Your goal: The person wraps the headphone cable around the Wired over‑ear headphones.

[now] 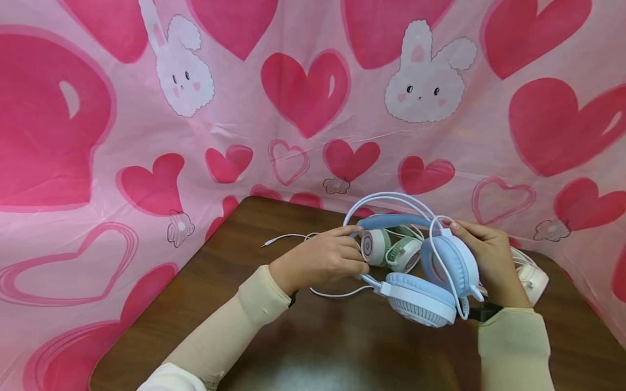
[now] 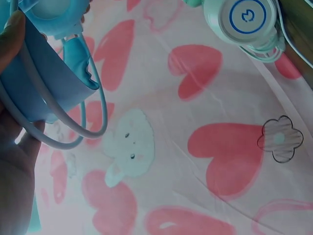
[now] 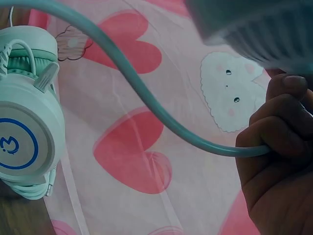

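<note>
Blue-and-white headphones [image 1: 423, 301] are held above the table between both hands, ear cups toward the near side. My left hand [image 1: 325, 260] grips the headband on its left side; the left wrist view shows the thumb against the blue padded band [image 2: 49, 78]. My right hand [image 1: 496, 260] holds the headphones by the right ear cup [image 1: 450, 260], near where it joins the band. A white cable [image 3: 142, 93] loops past the cups and runs into the right hand's curled fingers in the right wrist view. Part of the right hand's grip is hidden behind the cup.
White-and-green headphones [image 1: 375, 247] lie on the brown table [image 1: 195, 320] behind the held pair. A white object with bundled cable [image 1: 533, 279] sits at the right. A cable plug [image 1: 266, 243] lies at the back left. A pink cloth with hearts and rabbits [image 1: 235, 127] hangs behind.
</note>
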`<state>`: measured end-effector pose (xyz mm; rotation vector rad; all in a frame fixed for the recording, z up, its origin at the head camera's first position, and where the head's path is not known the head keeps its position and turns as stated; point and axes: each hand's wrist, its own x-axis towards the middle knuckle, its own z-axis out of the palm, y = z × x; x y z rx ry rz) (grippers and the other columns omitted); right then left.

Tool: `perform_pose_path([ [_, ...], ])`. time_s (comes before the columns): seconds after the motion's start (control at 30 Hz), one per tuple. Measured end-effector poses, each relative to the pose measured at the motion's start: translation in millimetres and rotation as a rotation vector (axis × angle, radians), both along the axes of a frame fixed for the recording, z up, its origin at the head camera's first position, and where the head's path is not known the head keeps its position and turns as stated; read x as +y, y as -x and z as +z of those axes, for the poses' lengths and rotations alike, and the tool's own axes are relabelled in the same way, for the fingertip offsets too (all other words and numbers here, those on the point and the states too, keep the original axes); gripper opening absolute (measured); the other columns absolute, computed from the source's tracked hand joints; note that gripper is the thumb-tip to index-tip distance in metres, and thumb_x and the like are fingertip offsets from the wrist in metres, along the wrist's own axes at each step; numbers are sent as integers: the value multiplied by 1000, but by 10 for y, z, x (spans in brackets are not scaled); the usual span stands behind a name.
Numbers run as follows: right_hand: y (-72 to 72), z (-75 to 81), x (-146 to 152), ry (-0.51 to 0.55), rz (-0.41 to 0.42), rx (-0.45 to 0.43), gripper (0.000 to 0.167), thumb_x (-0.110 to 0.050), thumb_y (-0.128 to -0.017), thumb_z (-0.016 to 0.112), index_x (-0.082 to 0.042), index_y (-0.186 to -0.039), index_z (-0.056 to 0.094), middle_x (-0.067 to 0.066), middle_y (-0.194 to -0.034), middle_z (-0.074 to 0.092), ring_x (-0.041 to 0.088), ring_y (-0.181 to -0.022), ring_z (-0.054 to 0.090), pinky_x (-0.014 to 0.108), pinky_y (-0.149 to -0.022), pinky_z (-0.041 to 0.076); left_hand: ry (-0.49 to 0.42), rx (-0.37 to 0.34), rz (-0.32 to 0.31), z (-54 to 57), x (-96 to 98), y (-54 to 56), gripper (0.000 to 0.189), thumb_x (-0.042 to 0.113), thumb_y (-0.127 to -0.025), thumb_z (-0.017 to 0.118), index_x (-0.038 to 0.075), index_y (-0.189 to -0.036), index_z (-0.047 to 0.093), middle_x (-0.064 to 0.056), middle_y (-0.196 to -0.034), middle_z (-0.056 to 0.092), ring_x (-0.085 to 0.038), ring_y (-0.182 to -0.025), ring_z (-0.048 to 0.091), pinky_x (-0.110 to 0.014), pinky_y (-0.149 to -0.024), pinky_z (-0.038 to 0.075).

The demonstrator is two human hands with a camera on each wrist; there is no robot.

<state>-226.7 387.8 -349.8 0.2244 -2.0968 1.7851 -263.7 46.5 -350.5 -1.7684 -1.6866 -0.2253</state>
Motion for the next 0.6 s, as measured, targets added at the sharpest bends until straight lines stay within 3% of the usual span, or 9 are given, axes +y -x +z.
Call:
perform_pose_path([
  [0.13,25,4,-16,-1,-17,6,26,-16,-93,66,-9,-118,71,-10,-96,73,4,-81,68,17,-66,52,11,30,-15,2,32,-42,9,16,-89,70,19,-96,75,6,-88,68,-8,-86,60,-39,-112,26],
  [0.37,112,28,-19,-141,-62,79,23,-8,-94,63,-15,-111,75,-15,-87,71,-2,-75,64,11,-65,49,29,72,-38,-4,58,-85,15,11,-92,63,19,-99,74,8,-89,67,-9,-87,59,-41,-112,26],
  [0.5,148,35,-61,-99,-40,93,29,-5,-95,61,-28,-100,77,-16,-84,70,-3,-72,63,10,-64,48,-6,109,-19,-4,40,-100,16,11,-93,61,20,-96,73,9,-87,66,-9,-86,59,-40,-112,26],
  [0.6,246,-53,19,-92,-8,133,31,-3,-96,58,-28,-99,76,-16,-83,70,-3,-73,63,10,-65,48,-44,116,-19,-1,28,-105,13,11,-91,63,20,-94,73,8,-85,66,-10,-86,59,-39,-111,28],
])
